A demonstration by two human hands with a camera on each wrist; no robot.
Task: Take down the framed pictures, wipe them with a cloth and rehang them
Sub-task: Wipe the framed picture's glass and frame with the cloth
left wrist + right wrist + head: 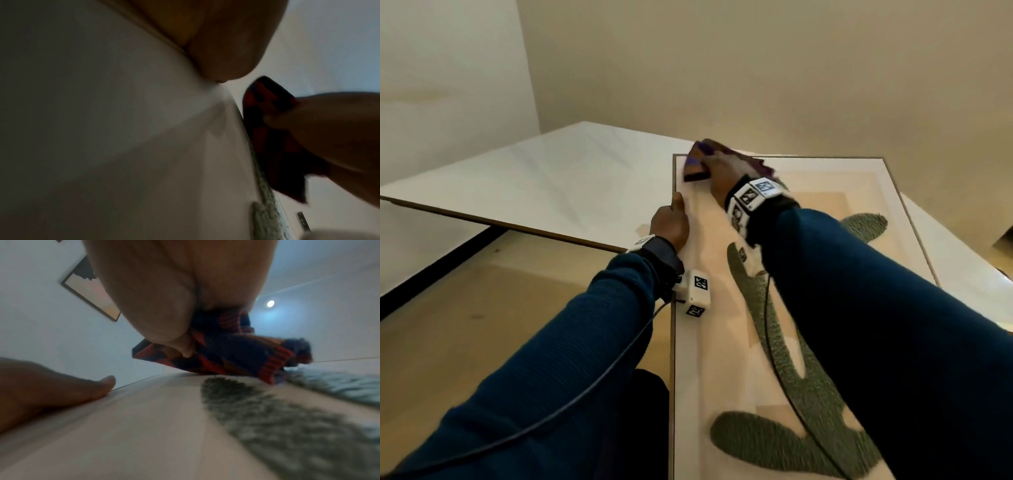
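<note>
A large framed picture (709, 342) with a green cactus print lies flat on the white table (568, 181), its near end reaching past the table's edge. My left hand (674, 212) grips its left frame edge, thumb lying along the top. My right hand (719, 168) presses a bunched dark cloth (697, 161) with red and purple stripes onto the far left corner of the glass. In the right wrist view the right hand's thumb (185, 350) pinches the cloth (236, 350), with the left hand (51, 386) on the frame edge. The left wrist view is dim; the cloth (273, 138) shows there.
A second framed picture (90, 293) hangs on the wall, seen in the right wrist view. Pale walls rise behind the table. Wooden floor (482, 308) lies left of and below the table edge. A cable runs from each wrist along my blue sleeves.
</note>
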